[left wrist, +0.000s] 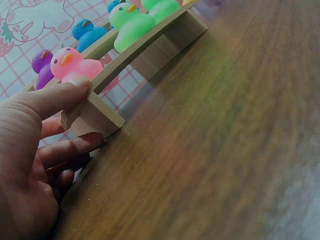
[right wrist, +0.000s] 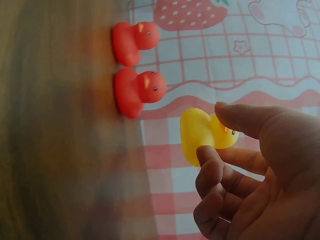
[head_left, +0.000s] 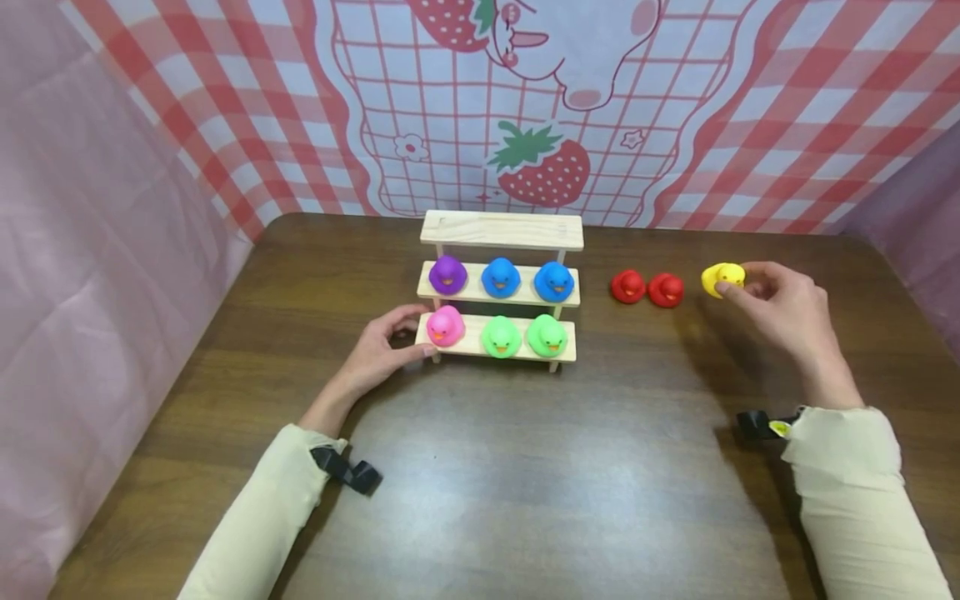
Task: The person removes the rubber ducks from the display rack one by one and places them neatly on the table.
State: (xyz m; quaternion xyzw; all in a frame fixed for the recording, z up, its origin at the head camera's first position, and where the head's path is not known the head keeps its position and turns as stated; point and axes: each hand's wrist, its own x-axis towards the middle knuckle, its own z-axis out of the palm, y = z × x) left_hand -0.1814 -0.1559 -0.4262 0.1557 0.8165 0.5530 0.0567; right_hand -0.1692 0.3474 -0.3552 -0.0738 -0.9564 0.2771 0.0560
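Note:
My right hand pinches a yellow rubber duck between thumb and fingers, held above the table at the right. Two red rubber ducks sit side by side just left of it. At the centre stands a three-tier wooden display rack, whose lower left end my left hand grips, thumb by the pink duck. The bottom tier bears this pink duck and two green ducks. On the middle tier sit a purple duck and two blue ducks; the top tier is bare.
Everything stands on a brown wooden table. Behind it hangs a red-checked cloth with strawberry prints, and a pink curtain borders the left side. Each wrist wears a black camera strap.

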